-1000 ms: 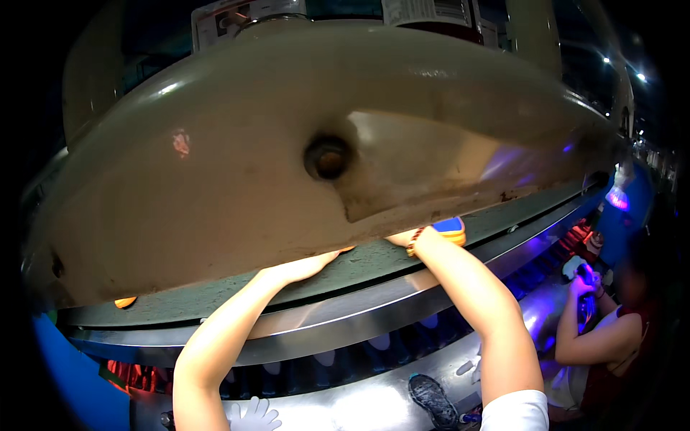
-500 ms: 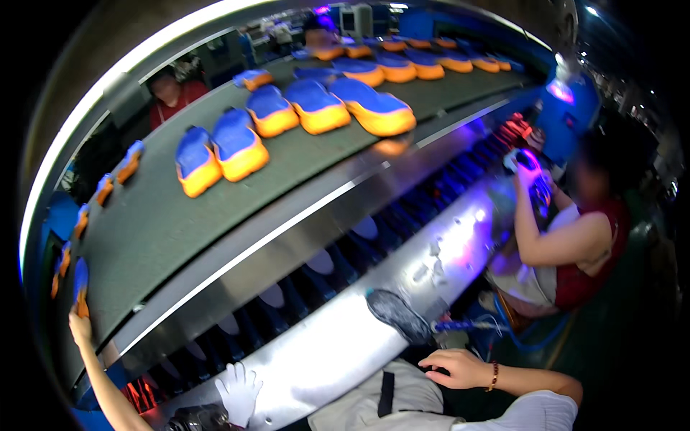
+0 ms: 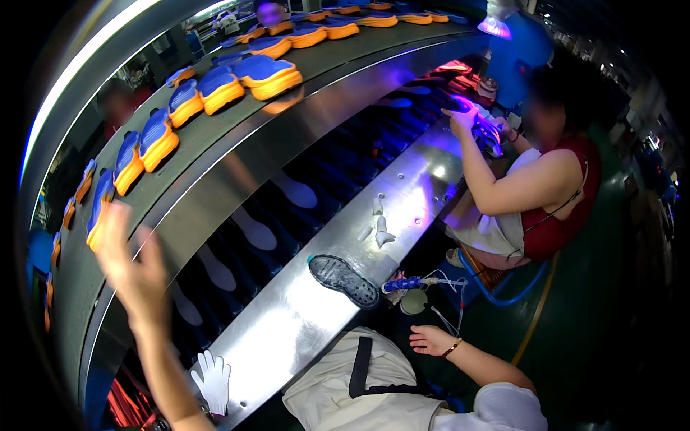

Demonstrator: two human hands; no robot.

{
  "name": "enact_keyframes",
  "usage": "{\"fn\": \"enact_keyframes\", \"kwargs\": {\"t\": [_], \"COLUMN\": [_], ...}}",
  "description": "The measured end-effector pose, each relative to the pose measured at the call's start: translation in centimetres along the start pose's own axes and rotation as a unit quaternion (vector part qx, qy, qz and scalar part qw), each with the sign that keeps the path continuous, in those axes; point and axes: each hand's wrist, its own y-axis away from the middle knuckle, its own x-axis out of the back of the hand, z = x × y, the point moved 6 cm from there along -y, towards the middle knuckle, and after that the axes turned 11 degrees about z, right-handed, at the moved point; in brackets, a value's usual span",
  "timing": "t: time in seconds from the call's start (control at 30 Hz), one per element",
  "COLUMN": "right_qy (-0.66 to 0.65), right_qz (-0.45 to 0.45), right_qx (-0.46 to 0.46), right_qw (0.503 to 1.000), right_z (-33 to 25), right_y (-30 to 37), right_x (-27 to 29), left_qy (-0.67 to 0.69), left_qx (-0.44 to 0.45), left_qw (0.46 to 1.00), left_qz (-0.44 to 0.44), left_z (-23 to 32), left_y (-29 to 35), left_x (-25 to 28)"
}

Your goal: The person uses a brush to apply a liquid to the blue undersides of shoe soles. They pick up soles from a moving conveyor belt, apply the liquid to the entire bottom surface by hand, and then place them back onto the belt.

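My left hand [image 3: 135, 269], smeared by motion, is raised with its fingers apart beside the conveyor belt's near edge. Just behind its fingertips lies a blue-and-orange shoe sole [image 3: 101, 203]; whether they touch cannot be made out. Over my lap, my right hand [image 3: 430, 340] hangs with loosely stretched fingers and holds nothing. A dark, dotted, sole-shaped piece [image 3: 343, 281] rests on the metal bench [image 3: 277, 334] in front of me. On the bench's near left end lies a white glove [image 3: 213, 381].
More blue-and-orange soles [image 3: 157, 140] line the green belt [image 3: 180, 147]. Pale sole-shaped pieces [image 3: 255, 230] stand under its steel edge. A co-worker [image 3: 539, 165] sits at right under a purple-lit lamp [image 3: 496, 23]. White scraps [image 3: 381, 230] and a blue-handled tool with cables [image 3: 404, 284] are nearby.
My left hand, earlier at a sole on the belt's far left, is now nearer with fingers spread. My right hand stays over my lap. The whole view has shifted.
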Motion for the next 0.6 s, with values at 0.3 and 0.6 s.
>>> {"fn": "enact_keyframes", "kwargs": {"t": [0.3, 0.6], "right_qy": [-0.34, -0.189], "right_qz": [0.133, 0.125], "right_qx": [0.038, 0.054], "right_qw": [0.93, 0.972], "right_z": [-3.3, -0.9], "right_y": [-1.9, -4.1], "right_x": [0.9, 6.5], "left_qy": [0.444, 0.373], "left_qx": [-0.017, 0.005], "left_qw": [0.718, 0.747], "left_qz": [-0.535, -0.551], "left_z": [36.1, 41.7], "left_y": [32.4, 35.4], "left_x": [-8.7, -12.1]}}
